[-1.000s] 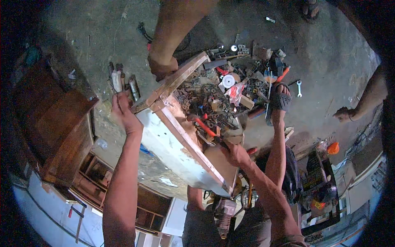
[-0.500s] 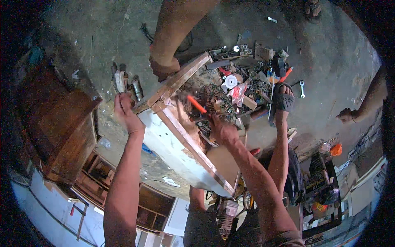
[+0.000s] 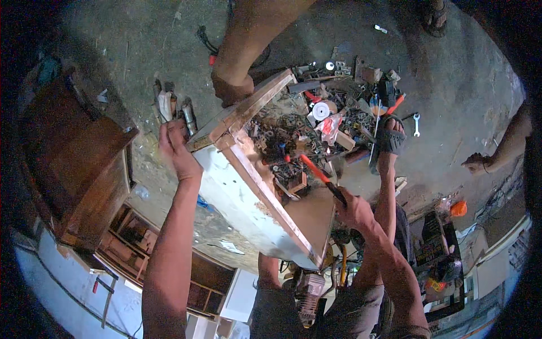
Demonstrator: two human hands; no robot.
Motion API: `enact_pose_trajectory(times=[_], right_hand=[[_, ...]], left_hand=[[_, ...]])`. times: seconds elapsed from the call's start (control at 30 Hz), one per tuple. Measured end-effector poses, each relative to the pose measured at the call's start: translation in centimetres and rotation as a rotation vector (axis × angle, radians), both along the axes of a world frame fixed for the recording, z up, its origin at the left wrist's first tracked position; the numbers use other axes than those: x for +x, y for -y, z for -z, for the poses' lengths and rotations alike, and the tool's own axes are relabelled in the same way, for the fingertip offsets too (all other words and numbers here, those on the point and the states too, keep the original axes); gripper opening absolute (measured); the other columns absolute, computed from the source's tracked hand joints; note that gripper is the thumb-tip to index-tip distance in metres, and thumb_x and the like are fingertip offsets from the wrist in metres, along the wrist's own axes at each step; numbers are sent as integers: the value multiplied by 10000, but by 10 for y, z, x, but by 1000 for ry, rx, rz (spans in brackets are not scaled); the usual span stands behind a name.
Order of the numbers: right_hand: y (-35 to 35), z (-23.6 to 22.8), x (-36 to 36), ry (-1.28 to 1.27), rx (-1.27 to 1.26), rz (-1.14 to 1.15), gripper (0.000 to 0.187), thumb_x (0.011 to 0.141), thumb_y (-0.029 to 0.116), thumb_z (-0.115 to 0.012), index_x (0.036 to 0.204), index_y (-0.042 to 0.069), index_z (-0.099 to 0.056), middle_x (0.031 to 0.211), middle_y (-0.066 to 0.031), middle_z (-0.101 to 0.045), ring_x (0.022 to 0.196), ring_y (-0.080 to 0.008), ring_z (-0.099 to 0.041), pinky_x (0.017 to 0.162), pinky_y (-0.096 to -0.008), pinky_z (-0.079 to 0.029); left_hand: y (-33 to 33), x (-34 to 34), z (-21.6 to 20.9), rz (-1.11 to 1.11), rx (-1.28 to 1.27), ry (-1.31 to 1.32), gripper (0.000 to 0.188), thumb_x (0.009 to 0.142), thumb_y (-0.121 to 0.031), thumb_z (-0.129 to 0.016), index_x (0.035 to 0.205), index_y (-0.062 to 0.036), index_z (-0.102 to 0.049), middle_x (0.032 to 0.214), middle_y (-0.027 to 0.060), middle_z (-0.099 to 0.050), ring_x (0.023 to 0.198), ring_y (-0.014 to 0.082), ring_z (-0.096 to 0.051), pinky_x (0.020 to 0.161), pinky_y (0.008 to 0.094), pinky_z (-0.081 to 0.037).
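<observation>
My right hand [image 3: 357,210] is closed around the black grip of a hammer [image 3: 314,169] with an orange shaft. Its head end hangs blurred over the inside of a wooden box [image 3: 257,195] with a whitish side and bare wood edges. At the box's left corner, my left hand [image 3: 178,148] has its fingers bent against the wood; the fingertips are partly hidden. Beside them on the floor lie several slim hand tools [image 3: 166,104]. Inside the box is a heap of small metal hardware [image 3: 282,133].
Another person's fist [image 3: 232,93] rests against the box's far edge; a different arm [image 3: 499,155] reaches in at right. A sandalled foot [image 3: 390,135] stands beside the heap, with a wrench [image 3: 416,124] beyond. Wooden furniture [image 3: 73,164] stands left; a motor [image 3: 309,294] sits near my legs.
My right hand has drawn back toward me and right with the hammer, off the hardware heap. My left hand stays at the box corner. The other person's arm has shifted slightly right.
</observation>
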State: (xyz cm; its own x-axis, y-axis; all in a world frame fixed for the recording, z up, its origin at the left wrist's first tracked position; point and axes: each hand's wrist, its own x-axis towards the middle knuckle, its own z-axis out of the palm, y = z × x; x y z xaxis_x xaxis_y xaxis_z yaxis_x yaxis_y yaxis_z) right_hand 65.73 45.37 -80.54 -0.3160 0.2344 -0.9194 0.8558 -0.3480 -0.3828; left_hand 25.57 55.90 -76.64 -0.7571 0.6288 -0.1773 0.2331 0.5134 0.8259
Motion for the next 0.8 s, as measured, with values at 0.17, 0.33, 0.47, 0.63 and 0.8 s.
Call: enact_pose_trajectory(times=[0.17,0.33,0.47,0.63,0.8], right_hand=[[14,39,15,-34,105,-6,475,902,276,-525,1355,170,-428,809,-248,-650,766,-463,-629,650,-544,-494],[0,51,-65,-131,115,95,364,913,286,-520,1248,146,-493,890,-236,-657,770,-458,-628,640,-539,-495],[-11,59,-89,-261,169,53,391,914,316,-514,1262,138,-509,850,-242,-652,771,-430,-639,648,-523,-499],[-26,26,-104,-442,65,-50,386,901,296,-526,1255,140,-526,883,-241,-654,819,-431,-635,685,-517,-501],[40,69,-39,-8,371,316,480,870,292,-604,1290,101,-471,920,-266,-636,851,-454,-614,743,-536,-490]], left_hand=[[1,0,8,-23,6,32,304,974,-320,-477,937,-19,-498,845,61,-518,781,154,-486,720,318,-429],[5,-6,9,8,-2,66,290,967,-314,-473,936,-28,-511,855,56,-526,787,152,-494,723,312,-429],[3,-11,5,80,-43,14,295,954,-316,-490,954,-24,-534,870,55,-542,806,151,-514,734,309,-436],[6,-16,0,1,9,8,217,935,-293,-537,882,-83,-557,809,-14,-473,753,107,-423,685,279,-370],[2,-3,12,181,-109,-202,343,947,-328,-478,915,-4,-584,781,85,-576,688,186,-521,649,342,-430]])
